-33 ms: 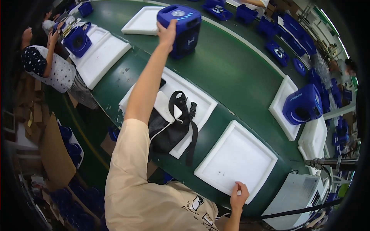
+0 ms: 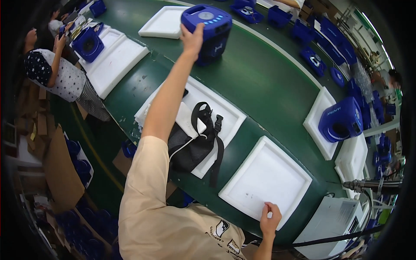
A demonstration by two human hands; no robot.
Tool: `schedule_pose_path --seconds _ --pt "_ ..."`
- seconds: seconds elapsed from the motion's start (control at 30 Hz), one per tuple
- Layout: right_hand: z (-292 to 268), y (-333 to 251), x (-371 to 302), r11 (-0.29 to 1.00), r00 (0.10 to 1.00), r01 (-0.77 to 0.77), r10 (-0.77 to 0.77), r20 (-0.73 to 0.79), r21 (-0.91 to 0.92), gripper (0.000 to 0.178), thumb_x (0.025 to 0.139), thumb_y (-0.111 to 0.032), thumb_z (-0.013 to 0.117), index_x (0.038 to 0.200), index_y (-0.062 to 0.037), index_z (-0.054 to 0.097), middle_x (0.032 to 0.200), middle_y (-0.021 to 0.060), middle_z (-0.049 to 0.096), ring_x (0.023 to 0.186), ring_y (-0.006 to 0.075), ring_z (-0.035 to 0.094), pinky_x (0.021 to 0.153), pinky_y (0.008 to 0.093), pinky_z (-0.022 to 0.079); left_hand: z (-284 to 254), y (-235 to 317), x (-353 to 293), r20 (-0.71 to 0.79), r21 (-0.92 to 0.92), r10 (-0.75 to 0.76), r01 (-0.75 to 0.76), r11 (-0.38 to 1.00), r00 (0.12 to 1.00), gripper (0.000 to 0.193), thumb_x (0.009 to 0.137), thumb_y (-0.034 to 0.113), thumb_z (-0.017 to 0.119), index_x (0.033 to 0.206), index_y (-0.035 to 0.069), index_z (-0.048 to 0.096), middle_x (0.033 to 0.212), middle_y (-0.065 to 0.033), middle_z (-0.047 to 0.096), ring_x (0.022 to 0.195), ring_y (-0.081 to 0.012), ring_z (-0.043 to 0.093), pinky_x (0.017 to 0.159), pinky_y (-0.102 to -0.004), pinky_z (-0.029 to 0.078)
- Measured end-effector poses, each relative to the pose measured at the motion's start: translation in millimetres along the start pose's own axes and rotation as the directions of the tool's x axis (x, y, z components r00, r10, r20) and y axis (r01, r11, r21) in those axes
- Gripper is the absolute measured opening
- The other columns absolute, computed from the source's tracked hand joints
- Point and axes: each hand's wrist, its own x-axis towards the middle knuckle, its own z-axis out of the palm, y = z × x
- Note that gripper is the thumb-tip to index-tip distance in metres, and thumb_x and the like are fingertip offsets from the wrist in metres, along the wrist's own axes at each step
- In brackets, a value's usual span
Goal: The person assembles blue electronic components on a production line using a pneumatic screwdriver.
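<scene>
My left hand (image 2: 193, 40) reaches far forward, its fingers bent onto the near left corner of a blue portable speaker (image 2: 212, 47). That speaker stands upright on the green work surface, with a row of light buttons and a round knob on top. Its far side is hidden. My right hand (image 2: 270, 216) is at the near edge of a white foam tray (image 2: 266, 177). The fingers curl in toward the thumb, and nothing shows in them. Between my arms lies a black mesh bag (image 2: 188, 149) with straps and a white cable, on another foam tray (image 2: 229, 115).
A second blue speaker (image 2: 340, 119) sits on a foam tray at the right, near a grey metal box (image 2: 333, 223). Another blue speaker body (image 2: 88, 44) rests on foam at the left, where a person (image 2: 60, 73) stands. Blue housings (image 2: 312, 60) line the far side.
The blue speaker and my left hand on it have shifted slightly to the right. My right hand stays nearly where it was.
</scene>
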Motion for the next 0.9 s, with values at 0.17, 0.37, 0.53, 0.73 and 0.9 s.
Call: schedule_pose_path --seconds 0.17,0.37,0.53,0.73,0.9 --pt "21 -54 137 0.938 0.947 0.154 -0.23 0.224 0.31 0.013 0.098 -0.008 0.063 0.099 0.0027 0.07 0.09 0.0122 0.072 0.083 0.0188 0.067 0.079 0.0297 0.052 4 -12 -67 -0.019 -0.098 0.192 -0.193 0.976 0.981 0.088 0.097 0.043 0.06 0.159 -0.007 0.023 0.158 -0.0353 0.032 0.148 -0.0461 0.031 0.124 -0.0448 0.025" --pt "130 -142 359 0.705 0.948 -0.023 -0.209 0.239 0.709 0.061 0.112 -0.048 0.039 0.16 -0.0095 0.039 0.158 0.0138 0.045 0.14 0.026 0.049 0.114 0.0393 0.037 -8 -20 -107 0.094 -0.211 0.234 -0.21 0.955 0.968 0.065 0.1 0.03 0.055 0.151 -0.007 0.042 0.154 -0.0266 0.046 0.139 -0.0366 0.048 0.118 -0.0382 0.034" --pt "209 -175 427 0.394 0.941 -0.269 -0.087 0.327 0.879 0.072 0.108 -0.063 0.032 0.161 -0.0153 0.037 0.16 0.0043 0.043 0.148 0.0215 0.035 0.123 0.0426 0.023 -25 -19 -101 0.31 -0.375 0.32 -0.194 0.906 0.895 0.068 0.099 0.023 0.055 0.158 -0.004 0.034 0.157 -0.0187 0.044 0.141 -0.0262 0.044 0.119 -0.0328 0.031" --pt "206 -190 412 0.245 0.969 -0.192 -0.107 0.224 0.95 0.061 0.111 -0.052 0.036 0.159 -0.0148 0.04 0.155 0.0003 0.05 0.142 0.0151 0.042 0.12 0.0348 0.029 -29 -2 -106 0.489 -0.433 0.313 -0.085 0.897 0.814 0.088 0.087 0.027 0.059 0.164 0.003 0.024 0.161 -0.0156 0.037 0.145 -0.0246 0.04 0.122 -0.0334 0.028" --pt "96 -200 319 0.125 0.99 0.114 -0.1 -0.102 0.986 0.059 0.111 -0.048 0.036 0.153 -0.0072 0.046 0.149 0.0055 0.055 0.138 0.0174 0.05 0.119 0.0359 0.037 -33 67 -201 0.461 -0.639 0.493 -0.109 0.761 0.738 0.103 0.079 0.036 0.068 0.165 0.007 0.02 0.168 -0.015 0.027 0.151 -0.0282 0.033 0.124 -0.0418 0.028"
